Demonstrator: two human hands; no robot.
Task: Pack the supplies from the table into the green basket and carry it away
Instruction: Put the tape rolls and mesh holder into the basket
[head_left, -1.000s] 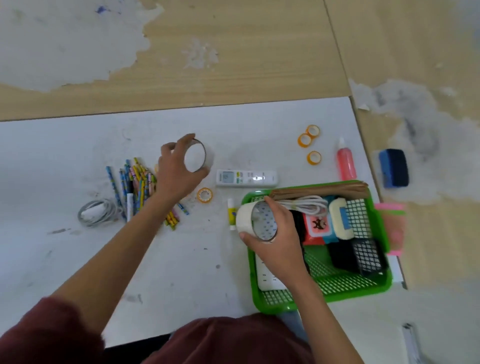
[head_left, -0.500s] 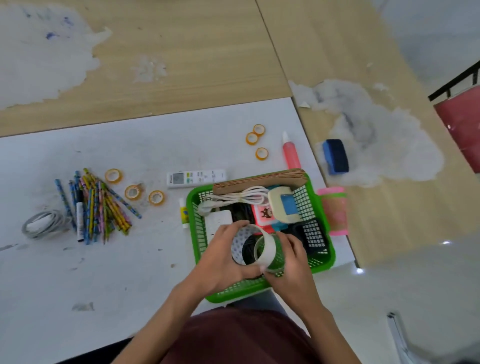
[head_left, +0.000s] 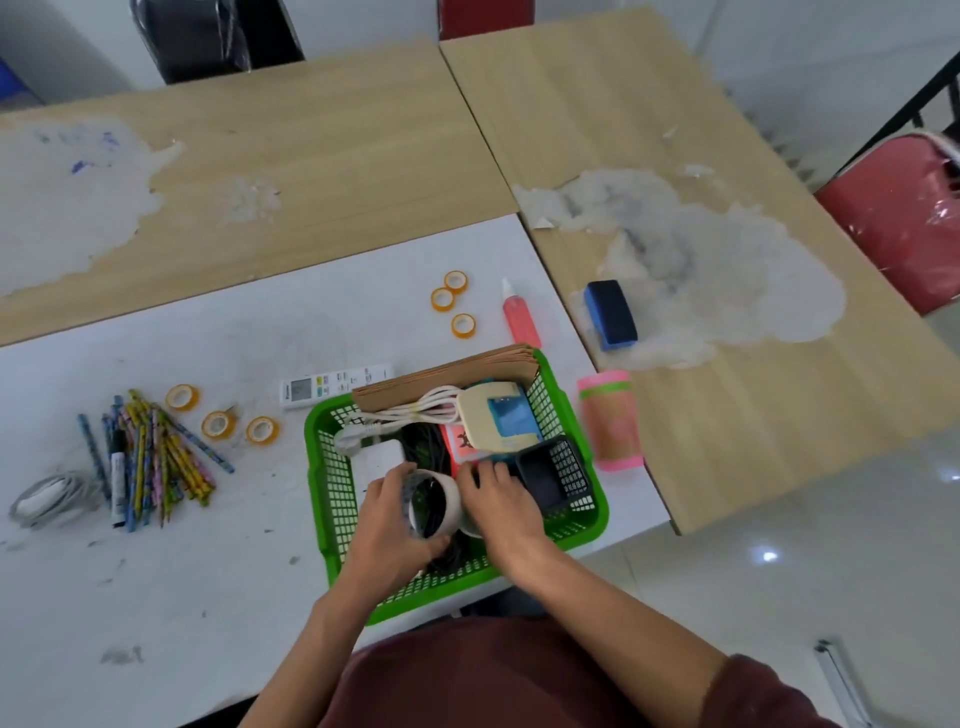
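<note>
A white tape roll (head_left: 453, 503) down inside the green basket (head_left: 318, 467), near the front wall, standing on its edge. Gripped by the left hand (head_left: 387, 525), fingers curled round it. Right up against the right hand (head_left: 501, 512) on its other side; fingers there bent over the things in the basket, hold on anything hard to tell. Out on the white table (head_left: 208, 571): small yellow tape rings (head_left: 218, 423), pencils (head_left: 156, 457), a remote (head_left: 335, 387).

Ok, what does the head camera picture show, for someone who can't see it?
The left hand holds a big tape roll inside a full green basket, the right hand beside it. On the white table outside lie pencils, small tape rolls, a remote and a red bottle.
</note>
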